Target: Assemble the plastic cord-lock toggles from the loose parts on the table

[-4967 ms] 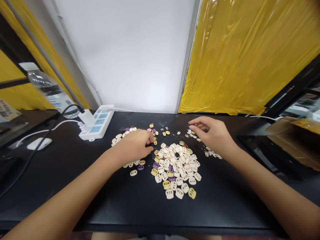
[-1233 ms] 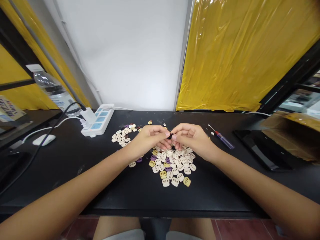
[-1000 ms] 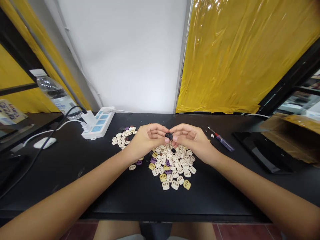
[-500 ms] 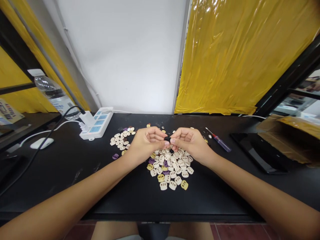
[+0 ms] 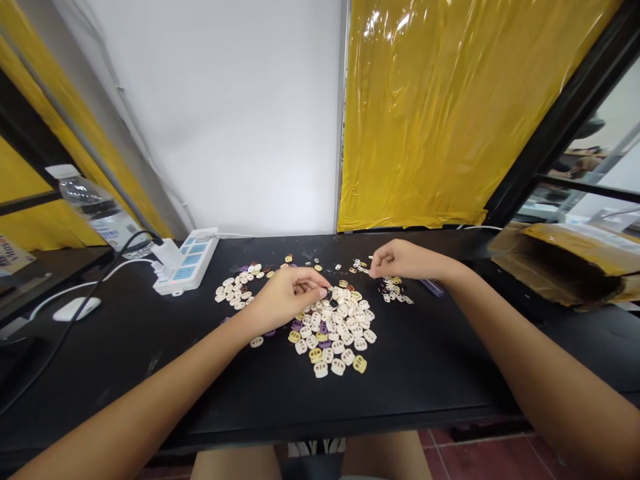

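My left hand (image 5: 290, 293) hovers over the left side of a pile of flat two-holed plastic cord locks (image 5: 345, 327), mostly cream with some yellow and purple. Its thumb and forefinger are pinched together at the tips; what sits between them is too small to tell. Just below those fingertips a black cord lock (image 5: 334, 303) lies on the pile. My right hand (image 5: 397, 259) is farther right, fingers curled and tips together, beside a scatter of small white and yellow pieces (image 5: 395, 291). Whatever its fingertips may hold is hidden.
Another group of cord locks (image 5: 233, 290) lies to the left. A power strip (image 5: 187, 260) with plugs and cables, a white mouse (image 5: 77, 308) and a water bottle (image 5: 97, 210) stand at left. A screwdriver (image 5: 433, 287) lies partly behind my right forearm, near an open cardboard box (image 5: 565, 267).
My hands were together over the pile, holding a black cord lock. They are now apart: the right has moved right to the small pieces, while the left stays by the pile. The view has shifted slightly.
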Demonstrator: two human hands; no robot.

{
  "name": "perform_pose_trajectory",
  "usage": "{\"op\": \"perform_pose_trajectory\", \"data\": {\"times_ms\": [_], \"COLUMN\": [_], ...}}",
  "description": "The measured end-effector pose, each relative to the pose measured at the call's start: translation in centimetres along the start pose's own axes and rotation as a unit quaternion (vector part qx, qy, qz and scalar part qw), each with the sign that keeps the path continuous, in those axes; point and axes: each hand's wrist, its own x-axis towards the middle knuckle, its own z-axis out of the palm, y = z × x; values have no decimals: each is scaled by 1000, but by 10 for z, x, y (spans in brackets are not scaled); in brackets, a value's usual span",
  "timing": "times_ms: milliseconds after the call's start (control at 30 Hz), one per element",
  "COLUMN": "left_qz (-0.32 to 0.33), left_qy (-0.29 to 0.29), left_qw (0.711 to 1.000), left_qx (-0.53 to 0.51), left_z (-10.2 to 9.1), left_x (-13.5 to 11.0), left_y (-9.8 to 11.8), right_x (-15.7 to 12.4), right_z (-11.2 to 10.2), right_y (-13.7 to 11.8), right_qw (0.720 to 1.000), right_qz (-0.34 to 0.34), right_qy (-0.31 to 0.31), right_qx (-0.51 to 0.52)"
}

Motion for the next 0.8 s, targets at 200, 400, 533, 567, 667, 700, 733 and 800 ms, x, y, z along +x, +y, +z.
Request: {"op": "perform_pose_trajectory", "data": {"times_ms": [200,400,533,567,667,700,733,800], "left_qz": [27,37,37,31,7,3,2,10], "left_qy": [47,195,211,208,203,208,219,251], "left_qw": [998,978,956,952,952,952,951,946], "left_qx": [-27,59,199,221,230,224,217,203], "left_z": [-6,-37,-53,-55,-60,-62,-64,-69], "left_x": [2,2,1,1,1,1,0,0], "left_y": [5,11,12,12,12,12,12,12], "right_x": [-4,0,0,0,-1,-2,-2,-3], "right_z": [10,13,15,15,18,19,20,23], "right_y": [-9,-4,0,1,-2,-3,-5,-8], "right_qw": [996,997,997,997,994,993,991,990], "right_qz": [19,-11,-4,2,15,17,18,24], "right_qy": [-25,-16,-39,-44,-58,-60,-59,-39], "right_qx": [-85,-76,-65,-68,-93,-105,-116,-136]}}
